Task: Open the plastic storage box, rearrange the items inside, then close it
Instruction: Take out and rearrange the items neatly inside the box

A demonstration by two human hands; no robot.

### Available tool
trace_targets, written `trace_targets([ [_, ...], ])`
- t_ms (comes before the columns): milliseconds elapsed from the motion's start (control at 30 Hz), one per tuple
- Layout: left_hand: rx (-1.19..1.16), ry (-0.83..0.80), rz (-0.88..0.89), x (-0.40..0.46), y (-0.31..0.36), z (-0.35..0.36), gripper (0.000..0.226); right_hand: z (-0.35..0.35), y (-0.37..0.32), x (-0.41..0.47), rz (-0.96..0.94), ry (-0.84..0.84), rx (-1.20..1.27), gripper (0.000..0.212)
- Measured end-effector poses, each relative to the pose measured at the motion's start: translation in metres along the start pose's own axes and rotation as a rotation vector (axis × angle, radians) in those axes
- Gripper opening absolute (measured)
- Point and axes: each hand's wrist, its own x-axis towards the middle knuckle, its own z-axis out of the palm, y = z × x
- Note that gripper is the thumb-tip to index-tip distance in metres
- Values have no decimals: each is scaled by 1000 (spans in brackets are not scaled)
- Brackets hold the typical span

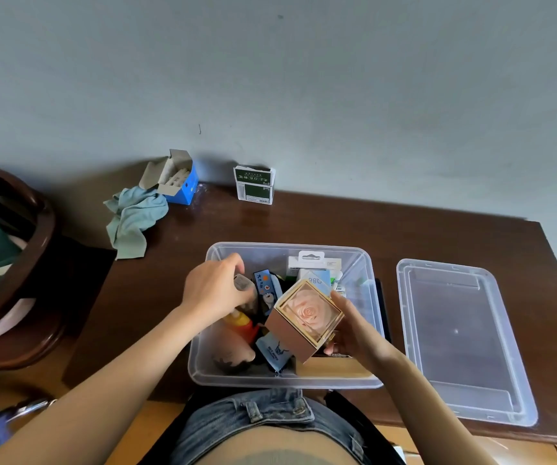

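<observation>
The clear plastic storage box stands open on the brown table, and its lid lies flat to the right. My right hand holds a gold-framed box with a pink rose, tilted above the storage box's middle. My left hand reaches into the box's left side, fingers closed on a small grey item. Inside lie a blue packet, a yellow and red item, a light blue pouch, white cartons at the back and a tan flat box.
Against the wall stand an open blue carton and a green and white carton. A crumpled pale green cloth lies at the table's left. A dark wooden chair stands to the left.
</observation>
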Motion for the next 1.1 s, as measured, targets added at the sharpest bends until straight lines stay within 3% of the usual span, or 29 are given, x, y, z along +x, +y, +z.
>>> trace_targets([
  [300,-427,105,-234,-5,-27,-30,26,3,2,7,10,-29,-66,82],
  [400,-574,127,-334,-2,-38,-37,25,10,0,11,-3,-84,-94,72],
  [500,-710,145,-390,2,-43,-44,26,25,-7,17,-42,-150,-239,58],
  [633,-874,172,-454,6,-43,-49,26,41,-18,22,-105,-133,-422,58],
  [733,-1039,162,-512,10,-37,-51,28,41,-21,21,-177,-139,-541,49],
  [1000,-1344,17,-534,14,-12,-40,23,36,-19,13,-220,-145,-820,73],
  [1100,-1360,-29,-517,13,-2,-33,25,39,-18,9,-245,-83,-760,64],
])
